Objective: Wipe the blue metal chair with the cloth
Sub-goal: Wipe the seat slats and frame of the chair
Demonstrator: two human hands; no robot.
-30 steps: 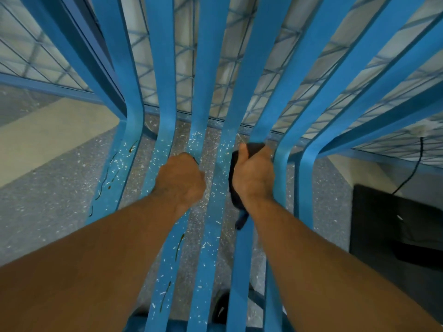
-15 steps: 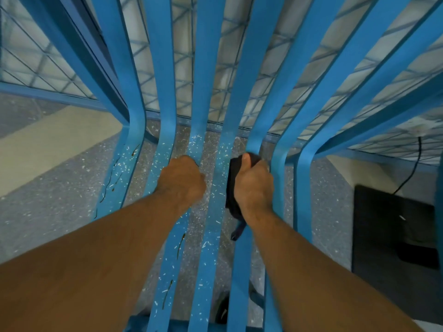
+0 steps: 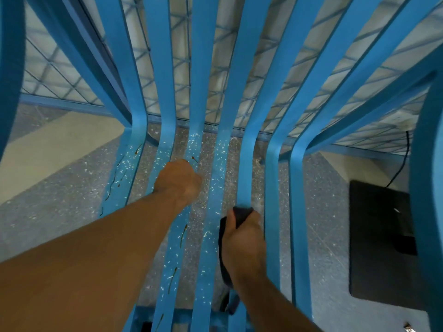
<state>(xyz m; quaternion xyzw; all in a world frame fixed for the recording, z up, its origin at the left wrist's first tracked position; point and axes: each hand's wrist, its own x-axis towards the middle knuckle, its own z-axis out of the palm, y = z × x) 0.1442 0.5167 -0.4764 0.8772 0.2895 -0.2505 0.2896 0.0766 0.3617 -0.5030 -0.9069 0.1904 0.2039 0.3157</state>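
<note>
The blue metal chair (image 3: 248,97) fills the view: long flat slats run down the backrest and bend into the seat. White flecks and brown streaks mark the left seat slats. My left hand (image 3: 178,182) grips a seat slat just below the bend, fingers curled around it. My right hand (image 3: 243,244) holds a dark cloth (image 3: 241,213) wrapped around the slat two places to the right, nearer to me. The cloth's tail hangs below my wrist. The slat above the cloth looks free of flecks.
Speckled grey floor (image 3: 60,207) shows between the slats, with a pale strip (image 3: 55,142) at the left. A black mat (image 3: 381,245) with a cable lies at the right. A blue wire-mesh fence (image 3: 62,77) stands behind the chair.
My right hand has slid the cloth down the slat toward me, away from the bend. My left hand keeps its grip in the same place.
</note>
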